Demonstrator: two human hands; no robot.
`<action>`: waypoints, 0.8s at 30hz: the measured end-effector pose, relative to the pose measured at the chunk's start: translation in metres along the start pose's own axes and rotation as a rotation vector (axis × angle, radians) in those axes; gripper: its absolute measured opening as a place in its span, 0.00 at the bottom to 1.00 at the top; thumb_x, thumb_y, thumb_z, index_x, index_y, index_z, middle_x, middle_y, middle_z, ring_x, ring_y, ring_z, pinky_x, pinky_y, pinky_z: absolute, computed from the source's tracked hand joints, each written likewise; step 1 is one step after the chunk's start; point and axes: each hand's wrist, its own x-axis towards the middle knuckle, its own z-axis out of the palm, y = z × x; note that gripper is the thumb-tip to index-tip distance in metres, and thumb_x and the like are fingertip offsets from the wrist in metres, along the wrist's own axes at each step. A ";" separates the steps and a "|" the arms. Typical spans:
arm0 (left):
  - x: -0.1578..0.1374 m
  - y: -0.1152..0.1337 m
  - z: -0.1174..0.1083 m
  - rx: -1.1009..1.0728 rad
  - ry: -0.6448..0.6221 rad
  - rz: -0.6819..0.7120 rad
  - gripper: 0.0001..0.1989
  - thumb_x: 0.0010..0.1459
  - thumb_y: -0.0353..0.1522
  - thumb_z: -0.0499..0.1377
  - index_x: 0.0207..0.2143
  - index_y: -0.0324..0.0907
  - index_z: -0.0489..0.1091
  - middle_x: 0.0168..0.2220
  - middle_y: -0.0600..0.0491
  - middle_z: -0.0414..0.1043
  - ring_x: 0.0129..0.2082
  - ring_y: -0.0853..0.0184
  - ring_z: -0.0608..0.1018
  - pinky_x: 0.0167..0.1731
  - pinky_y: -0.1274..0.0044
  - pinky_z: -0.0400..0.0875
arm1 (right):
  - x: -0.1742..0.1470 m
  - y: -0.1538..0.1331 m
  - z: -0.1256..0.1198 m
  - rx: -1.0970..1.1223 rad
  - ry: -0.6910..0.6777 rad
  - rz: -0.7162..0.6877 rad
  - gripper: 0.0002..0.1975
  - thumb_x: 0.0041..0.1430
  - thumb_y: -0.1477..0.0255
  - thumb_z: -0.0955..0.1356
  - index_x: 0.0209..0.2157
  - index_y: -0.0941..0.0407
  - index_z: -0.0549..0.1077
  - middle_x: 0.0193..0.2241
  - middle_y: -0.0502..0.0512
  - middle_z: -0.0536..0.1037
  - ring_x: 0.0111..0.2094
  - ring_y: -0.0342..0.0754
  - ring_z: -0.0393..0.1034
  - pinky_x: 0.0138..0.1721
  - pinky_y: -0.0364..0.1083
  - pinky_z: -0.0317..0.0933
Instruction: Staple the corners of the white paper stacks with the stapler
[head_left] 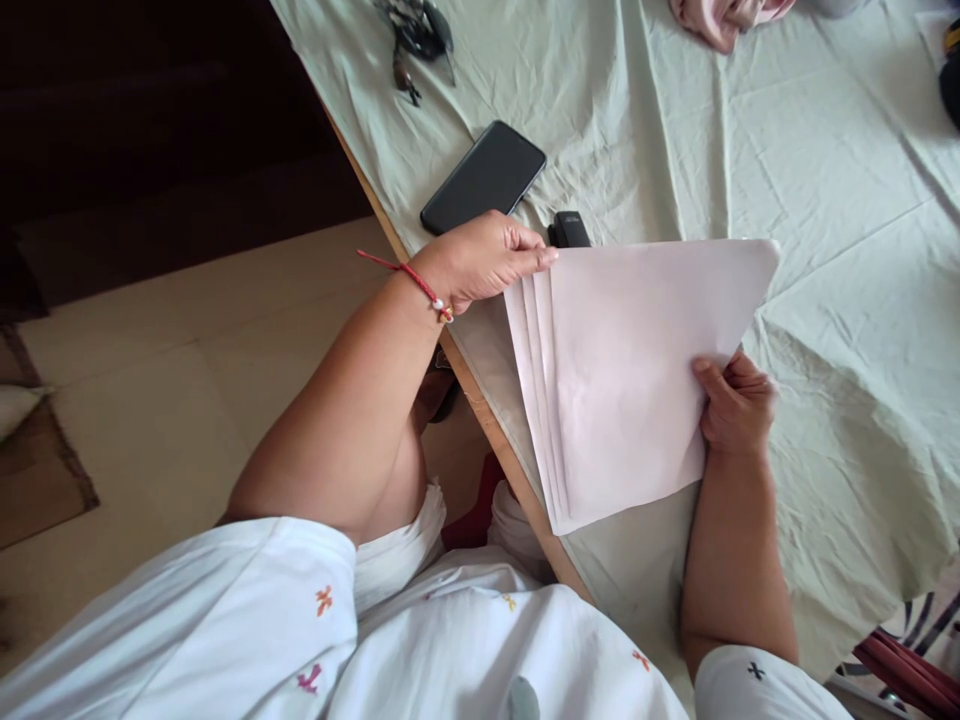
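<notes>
A thin stack of pale, pinkish-white paper sheets (630, 380) is held up over the near edge of the table, its layers fanned apart along the left side. My left hand (491, 258), with a red string bracelet at the wrist, pinches the top left corner between thumb and fingers. On the right edge, my right hand (739, 400) grips the stack, thumb on top and the other fingers partly hidden behind it. A black smartphone (484, 178) lies just beyond my left hand. Behind the top edge of the paper, a small black device (570, 229) is partly covered.
A pale green cloth (847, 400) with creases covers the table, whose wooden edge (495, 430) runs diagonally on the left. Dark glasses (424, 35) lie at the far left, and a pink cloth (727, 18) at the back. Tiled floor (172, 390) shows at left.
</notes>
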 end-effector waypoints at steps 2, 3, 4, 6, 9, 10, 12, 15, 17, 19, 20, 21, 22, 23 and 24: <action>0.000 0.000 0.002 -0.057 0.038 0.010 0.21 0.61 0.49 0.64 0.31 0.39 0.78 0.29 0.52 0.74 0.41 0.62 0.77 0.51 0.69 0.68 | 0.001 0.001 -0.001 0.001 -0.041 -0.001 0.17 0.43 0.61 0.83 0.33 0.52 0.80 0.32 0.49 0.81 0.30 0.45 0.72 0.31 0.46 0.71; 0.000 0.001 0.003 -0.088 0.052 0.011 0.23 0.61 0.51 0.63 0.32 0.39 0.78 0.30 0.52 0.75 0.43 0.61 0.77 0.52 0.68 0.68 | 0.001 0.001 -0.001 0.005 -0.060 -0.003 0.17 0.44 0.61 0.83 0.32 0.51 0.80 0.32 0.48 0.82 0.30 0.45 0.73 0.31 0.46 0.71; 0.000 0.002 0.005 -0.112 0.055 0.007 0.26 0.61 0.54 0.61 0.32 0.39 0.78 0.30 0.51 0.75 0.43 0.60 0.77 0.52 0.68 0.68 | 0.001 0.001 -0.001 0.008 -0.078 -0.004 0.16 0.44 0.62 0.83 0.32 0.51 0.80 0.32 0.48 0.82 0.30 0.45 0.73 0.32 0.46 0.71; 0.000 0.005 0.006 -0.134 0.027 -0.016 0.28 0.62 0.57 0.59 0.31 0.40 0.78 0.30 0.49 0.75 0.43 0.60 0.76 0.50 0.68 0.69 | 0.001 0.000 -0.002 0.011 -0.099 -0.002 0.15 0.45 0.63 0.83 0.31 0.51 0.79 0.31 0.47 0.82 0.29 0.45 0.73 0.32 0.45 0.72; -0.002 0.011 0.006 -0.113 -0.029 -0.040 0.28 0.65 0.55 0.57 0.30 0.40 0.76 0.29 0.49 0.74 0.38 0.63 0.73 0.45 0.70 0.67 | 0.000 -0.002 -0.001 0.010 -0.103 0.014 0.15 0.43 0.64 0.83 0.31 0.51 0.80 0.30 0.47 0.82 0.29 0.44 0.72 0.30 0.45 0.71; -0.002 0.012 0.006 -0.081 -0.044 -0.044 0.27 0.66 0.53 0.56 0.30 0.40 0.75 0.28 0.50 0.72 0.36 0.65 0.72 0.43 0.71 0.65 | -0.001 -0.002 -0.001 0.005 -0.101 0.020 0.15 0.43 0.64 0.83 0.31 0.51 0.80 0.30 0.47 0.82 0.28 0.44 0.72 0.29 0.45 0.71; -0.003 0.015 0.006 0.031 -0.078 -0.045 0.23 0.66 0.49 0.58 0.29 0.39 0.73 0.27 0.53 0.68 0.32 0.68 0.69 0.37 0.74 0.61 | -0.002 -0.004 0.000 -0.007 -0.095 0.030 0.15 0.43 0.64 0.83 0.32 0.51 0.80 0.30 0.47 0.82 0.28 0.44 0.72 0.28 0.45 0.71; -0.003 0.015 0.006 0.187 -0.172 -0.047 0.19 0.62 0.45 0.62 0.30 0.38 0.74 0.26 0.55 0.66 0.30 0.70 0.69 0.33 0.76 0.57 | -0.002 -0.005 0.001 -0.016 -0.092 0.038 0.16 0.42 0.64 0.83 0.32 0.51 0.80 0.30 0.47 0.81 0.28 0.44 0.73 0.28 0.45 0.71; -0.002 0.014 0.007 0.206 -0.242 -0.060 0.19 0.59 0.46 0.64 0.33 0.38 0.76 0.27 0.55 0.69 0.30 0.69 0.71 0.32 0.77 0.58 | -0.003 -0.006 0.001 -0.013 -0.092 0.043 0.17 0.42 0.64 0.83 0.32 0.52 0.80 0.30 0.47 0.81 0.28 0.45 0.73 0.29 0.45 0.72; -0.002 0.014 0.007 0.190 -0.297 -0.075 0.18 0.57 0.46 0.65 0.34 0.38 0.77 0.29 0.54 0.73 0.31 0.67 0.74 0.32 0.77 0.60 | -0.003 -0.006 0.001 -0.008 -0.091 0.046 0.17 0.42 0.64 0.83 0.32 0.52 0.80 0.30 0.47 0.82 0.29 0.45 0.73 0.30 0.45 0.72; -0.003 0.014 0.007 0.178 -0.310 -0.073 0.17 0.56 0.45 0.65 0.34 0.38 0.78 0.29 0.54 0.74 0.32 0.67 0.75 0.32 0.77 0.61 | -0.003 -0.006 0.001 -0.003 -0.091 0.041 0.16 0.42 0.64 0.83 0.32 0.52 0.80 0.31 0.47 0.82 0.29 0.44 0.74 0.31 0.45 0.72; -0.003 0.014 0.006 0.161 -0.311 -0.064 0.16 0.56 0.43 0.65 0.34 0.38 0.78 0.29 0.54 0.75 0.32 0.66 0.76 0.33 0.77 0.63 | -0.003 -0.005 0.000 0.005 -0.090 0.033 0.16 0.42 0.64 0.83 0.32 0.52 0.80 0.31 0.48 0.82 0.29 0.44 0.74 0.32 0.45 0.72; -0.004 0.014 0.005 0.139 -0.301 -0.053 0.15 0.57 0.42 0.64 0.35 0.38 0.79 0.30 0.54 0.75 0.33 0.66 0.77 0.34 0.77 0.65 | -0.003 -0.004 -0.001 0.015 -0.087 0.020 0.16 0.42 0.64 0.83 0.32 0.52 0.80 0.31 0.48 0.82 0.29 0.44 0.74 0.32 0.45 0.72; -0.005 0.014 0.002 0.110 -0.280 -0.041 0.14 0.58 0.41 0.64 0.36 0.39 0.79 0.30 0.54 0.76 0.35 0.65 0.78 0.35 0.77 0.67 | -0.002 -0.002 -0.003 0.029 -0.080 0.005 0.17 0.42 0.64 0.83 0.32 0.52 0.80 0.31 0.48 0.82 0.29 0.44 0.74 0.33 0.45 0.72; -0.006 0.013 -0.001 0.080 -0.248 -0.029 0.14 0.58 0.41 0.63 0.36 0.39 0.79 0.31 0.54 0.77 0.36 0.65 0.78 0.37 0.76 0.68 | -0.002 -0.001 -0.004 0.046 -0.073 -0.007 0.18 0.42 0.63 0.83 0.33 0.52 0.80 0.31 0.48 0.82 0.29 0.44 0.74 0.33 0.45 0.72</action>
